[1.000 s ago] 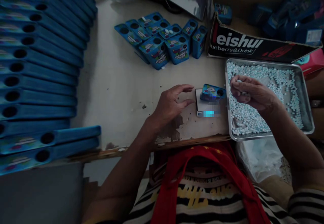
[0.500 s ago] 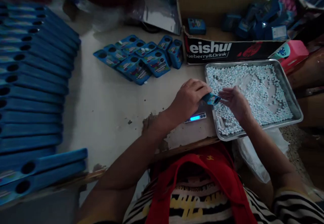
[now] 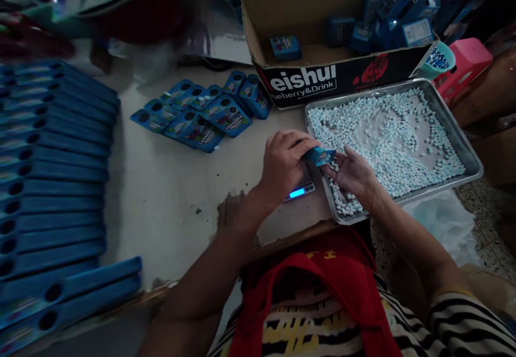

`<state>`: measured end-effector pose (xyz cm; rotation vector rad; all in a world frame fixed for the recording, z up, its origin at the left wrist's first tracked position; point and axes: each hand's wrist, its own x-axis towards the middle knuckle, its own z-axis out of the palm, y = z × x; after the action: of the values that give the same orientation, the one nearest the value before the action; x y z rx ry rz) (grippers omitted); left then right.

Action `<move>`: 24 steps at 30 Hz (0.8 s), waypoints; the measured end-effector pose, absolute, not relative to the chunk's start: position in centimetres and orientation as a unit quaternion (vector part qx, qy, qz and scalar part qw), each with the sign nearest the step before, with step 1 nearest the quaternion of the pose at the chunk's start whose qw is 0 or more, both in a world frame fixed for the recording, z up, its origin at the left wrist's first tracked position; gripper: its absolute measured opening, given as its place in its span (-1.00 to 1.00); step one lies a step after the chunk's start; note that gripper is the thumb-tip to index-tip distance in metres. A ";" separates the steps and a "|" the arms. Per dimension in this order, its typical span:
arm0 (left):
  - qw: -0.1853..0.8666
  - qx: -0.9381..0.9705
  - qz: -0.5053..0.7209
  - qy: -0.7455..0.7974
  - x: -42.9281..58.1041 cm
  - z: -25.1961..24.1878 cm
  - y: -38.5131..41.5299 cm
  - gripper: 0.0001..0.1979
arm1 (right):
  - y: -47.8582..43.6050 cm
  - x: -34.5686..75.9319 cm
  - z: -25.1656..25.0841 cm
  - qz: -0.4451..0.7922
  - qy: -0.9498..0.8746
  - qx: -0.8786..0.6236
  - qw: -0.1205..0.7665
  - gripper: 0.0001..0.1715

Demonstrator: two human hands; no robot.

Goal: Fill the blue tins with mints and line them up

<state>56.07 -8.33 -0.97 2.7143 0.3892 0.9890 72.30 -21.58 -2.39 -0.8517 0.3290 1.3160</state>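
My left hand (image 3: pixel 284 158) is closed around a small blue candy box (image 3: pixel 321 156), tilted toward my right hand. Palm up, my right hand (image 3: pixel 355 173) lies open beside the box's lower end, its fingertips close to it. A few pale candies (image 3: pixel 334 168) show at those fingers; whether they rest on the hand or in the tray I cannot tell. Under both hands is a metal tray (image 3: pixel 478 170) of white and pale blue candies (image 3: pixel 387 152). Partly hidden below my left hand, a small digital scale (image 3: pixel 299 192) has a lit blue display.
Several blue candy boxes (image 3: pixel 228 114) lie grouped on the table (image 3: pixel 161 195), some with loose candies on them. Long rows of blue boxes (image 3: pixel 60 169) line the left side. Behind the tray stands a cardboard carton (image 3: pixel 306 83) holding more boxes, beside a teal bowl (image 3: pixel 441 61).
My right hand has turned palm up beside the box, and candies now show at its fingers. My left hand still holds the box. The whole view has shifted somewhat.
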 end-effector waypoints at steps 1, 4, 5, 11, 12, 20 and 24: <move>0.114 0.922 0.345 0.132 55.8 -0.9 -8.6 -0.72 | -21.6 72.4 -2.6 0.591 0.141 -0.385 0.695 -0.56; 0.119 0.912 0.374 0.116 55.4 -0.8 -9.6 -0.73 | -21.5 72.5 -3.3 0.591 0.122 -0.397 0.692 -0.57; 0.125 0.910 0.380 0.110 55.3 -0.9 -9.8 -0.73 | -21.4 72.4 -3.5 0.589 0.120 -0.401 0.691 -0.58; 0.169 0.907 0.361 0.138 55.5 -2.9 -9.1 -0.70 | -21.9 71.7 -2.7 0.581 0.141 -0.397 0.696 -0.59; 0.178 0.904 0.360 0.149 55.4 -3.1 -8.9 -0.71 | -22.0 71.7 -2.5 0.583 0.143 -0.396 0.695 -0.59; 0.190 0.881 0.404 0.155 54.5 -2.5 -9.3 -0.72 | -21.2 71.2 -1.5 0.588 0.127 -0.399 0.692 -0.61; 0.188 0.884 0.397 0.162 54.9 -3.5 -8.8 -0.70 | -20.9 70.7 -1.1 0.576 0.119 -0.404 0.701 -0.64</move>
<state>54.85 -8.83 -3.53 2.4867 0.4570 1.1163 70.66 -20.91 -1.06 -0.8999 0.2659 1.2824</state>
